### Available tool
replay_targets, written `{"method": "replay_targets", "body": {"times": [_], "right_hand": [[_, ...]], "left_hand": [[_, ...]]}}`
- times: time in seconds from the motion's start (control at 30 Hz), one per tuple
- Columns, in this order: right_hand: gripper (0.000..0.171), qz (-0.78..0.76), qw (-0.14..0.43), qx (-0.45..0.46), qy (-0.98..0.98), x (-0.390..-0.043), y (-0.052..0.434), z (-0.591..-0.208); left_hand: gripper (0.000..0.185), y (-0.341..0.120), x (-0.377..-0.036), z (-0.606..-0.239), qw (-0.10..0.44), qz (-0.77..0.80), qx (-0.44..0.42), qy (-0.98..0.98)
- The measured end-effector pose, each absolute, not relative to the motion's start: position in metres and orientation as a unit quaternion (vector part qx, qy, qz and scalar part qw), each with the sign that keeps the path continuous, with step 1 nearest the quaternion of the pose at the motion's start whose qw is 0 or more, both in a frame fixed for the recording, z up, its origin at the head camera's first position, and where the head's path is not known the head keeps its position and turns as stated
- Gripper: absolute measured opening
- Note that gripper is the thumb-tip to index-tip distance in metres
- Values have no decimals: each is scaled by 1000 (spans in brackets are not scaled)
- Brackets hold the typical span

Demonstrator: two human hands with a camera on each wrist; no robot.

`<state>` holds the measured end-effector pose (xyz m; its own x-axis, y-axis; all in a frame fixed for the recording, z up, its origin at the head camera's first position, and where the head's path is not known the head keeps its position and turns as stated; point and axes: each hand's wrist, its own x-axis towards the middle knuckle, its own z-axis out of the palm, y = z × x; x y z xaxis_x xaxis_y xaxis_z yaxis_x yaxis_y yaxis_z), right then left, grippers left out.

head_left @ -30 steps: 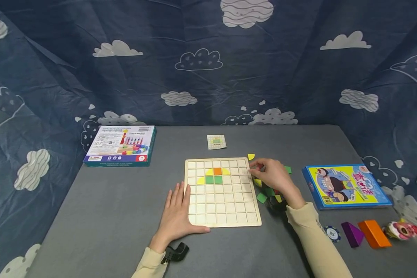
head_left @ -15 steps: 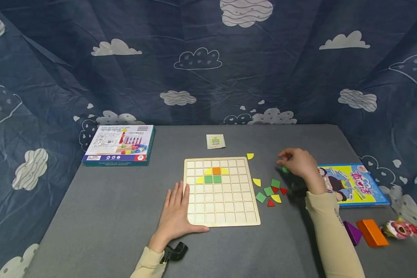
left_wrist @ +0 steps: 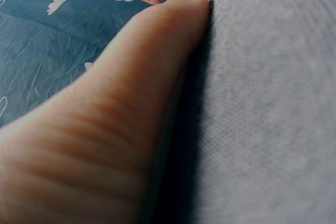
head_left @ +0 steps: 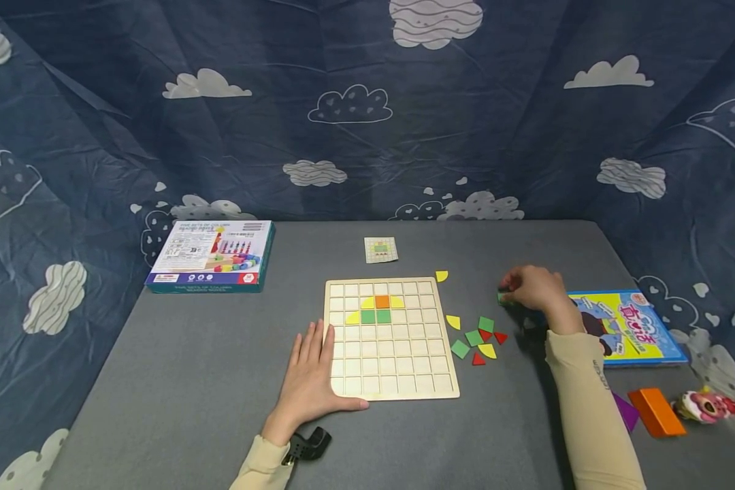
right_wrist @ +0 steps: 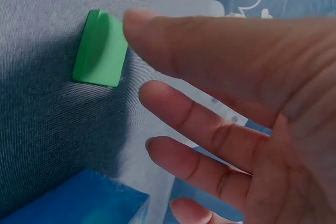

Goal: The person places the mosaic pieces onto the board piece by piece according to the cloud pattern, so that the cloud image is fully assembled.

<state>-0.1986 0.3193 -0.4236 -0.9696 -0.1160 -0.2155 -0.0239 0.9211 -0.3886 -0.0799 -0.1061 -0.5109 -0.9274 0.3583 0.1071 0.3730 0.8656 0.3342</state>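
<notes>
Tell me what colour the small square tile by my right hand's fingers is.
Green; the small square tile lies on the grey cloth, clearest in the right wrist view.

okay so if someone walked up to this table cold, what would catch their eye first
Probably the pale wooden grid board at the table's middle, with a small yellow, orange and green pattern near its top. The left hand rests flat at its lower left corner. To the right, the right hand reaches over a lone green tile, apart from the scattered coloured tiles beside the board.

The table (head_left: 190, 381) wears matt grey cloth with a fine woven grain. The grid board (head_left: 392, 381) at its middle is pale, smooth wood, and the green tile (right_wrist: 100, 48) near the right edge looks smooth, faintly glossy.
</notes>
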Motion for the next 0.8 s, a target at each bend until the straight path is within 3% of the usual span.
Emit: {"method": "replay_targets", "body": {"times": [0.3, 0.8], "right_hand": [[26, -171, 157, -35, 972, -202, 320, -430], [21, -162, 142, -47, 975, -204, 311, -435]], "left_hand": [[140, -107, -80, -511, 18, -174, -192, -966], [140, -107, -80, -511, 24, -176, -191, -965]]}}
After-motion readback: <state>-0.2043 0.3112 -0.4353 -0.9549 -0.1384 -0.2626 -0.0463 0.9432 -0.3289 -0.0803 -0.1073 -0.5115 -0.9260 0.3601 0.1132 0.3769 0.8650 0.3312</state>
